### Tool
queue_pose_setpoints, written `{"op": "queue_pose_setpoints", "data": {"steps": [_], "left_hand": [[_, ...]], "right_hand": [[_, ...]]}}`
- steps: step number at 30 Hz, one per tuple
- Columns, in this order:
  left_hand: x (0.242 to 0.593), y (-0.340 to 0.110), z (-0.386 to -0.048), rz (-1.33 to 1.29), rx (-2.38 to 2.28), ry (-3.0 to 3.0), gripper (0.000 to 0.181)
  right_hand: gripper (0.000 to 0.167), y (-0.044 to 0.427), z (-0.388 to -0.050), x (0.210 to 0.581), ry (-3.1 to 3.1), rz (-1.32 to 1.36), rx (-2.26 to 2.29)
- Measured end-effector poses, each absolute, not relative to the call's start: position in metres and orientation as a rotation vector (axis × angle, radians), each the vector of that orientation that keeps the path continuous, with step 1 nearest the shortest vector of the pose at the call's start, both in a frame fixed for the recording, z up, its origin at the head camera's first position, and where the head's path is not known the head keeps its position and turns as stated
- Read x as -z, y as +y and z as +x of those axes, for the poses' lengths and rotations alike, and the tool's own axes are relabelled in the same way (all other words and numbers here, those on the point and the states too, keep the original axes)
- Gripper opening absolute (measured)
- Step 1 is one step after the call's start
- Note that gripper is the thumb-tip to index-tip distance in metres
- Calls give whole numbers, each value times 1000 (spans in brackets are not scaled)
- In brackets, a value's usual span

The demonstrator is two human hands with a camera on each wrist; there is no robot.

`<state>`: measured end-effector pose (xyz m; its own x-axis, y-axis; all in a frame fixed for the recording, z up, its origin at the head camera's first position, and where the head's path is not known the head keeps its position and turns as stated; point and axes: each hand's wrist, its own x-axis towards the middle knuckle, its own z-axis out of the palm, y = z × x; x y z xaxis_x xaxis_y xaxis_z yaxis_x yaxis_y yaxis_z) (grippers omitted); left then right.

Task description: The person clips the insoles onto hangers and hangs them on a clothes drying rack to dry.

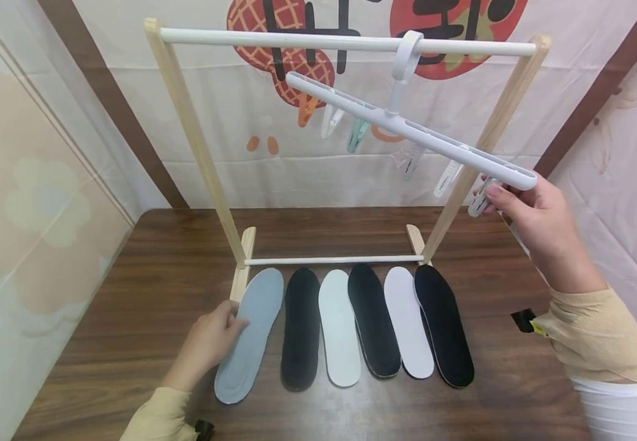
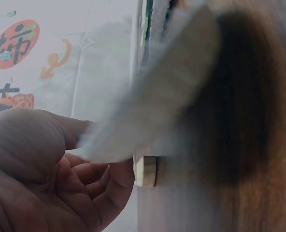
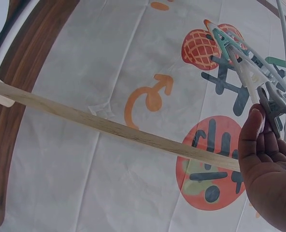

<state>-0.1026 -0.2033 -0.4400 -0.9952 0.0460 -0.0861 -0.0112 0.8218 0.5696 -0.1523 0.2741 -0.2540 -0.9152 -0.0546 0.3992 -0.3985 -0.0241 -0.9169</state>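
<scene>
A grey insole [image 1: 252,340] is pinched at its left edge between the thumb and fingers of my left hand [image 1: 211,337]. In the left wrist view that insole [image 2: 157,87] looks blurred and lifted at an angle. My right hand [image 1: 547,223] pinches a grey clip [image 1: 482,197] at the right end of a white clip hanger [image 1: 423,133]. The hanger hangs by its hook from the rack's top bar [image 1: 296,40], turned with its right end toward me. Along it hang other clips, among them an orange clip [image 1: 307,110] and a green clip [image 1: 358,135].
To the right of the grey insole lie a black insole [image 1: 301,331], a white insole [image 1: 340,331] and several more in a row on the wooden table [image 1: 109,331]. The rack's wooden posts [image 1: 194,135] stand behind them. A printed cloth [image 1: 307,177] hangs at the back.
</scene>
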Motion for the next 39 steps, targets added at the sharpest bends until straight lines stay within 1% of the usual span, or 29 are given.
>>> {"op": "queue_pose_setpoints", "data": {"steps": [5, 15, 26, 39], "left_hand": [[435, -201, -102, 33, -930, 2919, 33], [425, -193, -103, 86, -930, 2968, 30], [423, -185, -105, 160, -919, 3021, 30], [424, -172, -104, 199, -960, 3029, 24]], "right_hand": [[23, 274, -153, 254, -2044, 481, -1983], [22, 273, -154, 253, -2031, 504, -1973], [23, 272, -155, 253, -2001, 519, -1993], [20, 265, -157, 253, -1943, 539, -2035]]}}
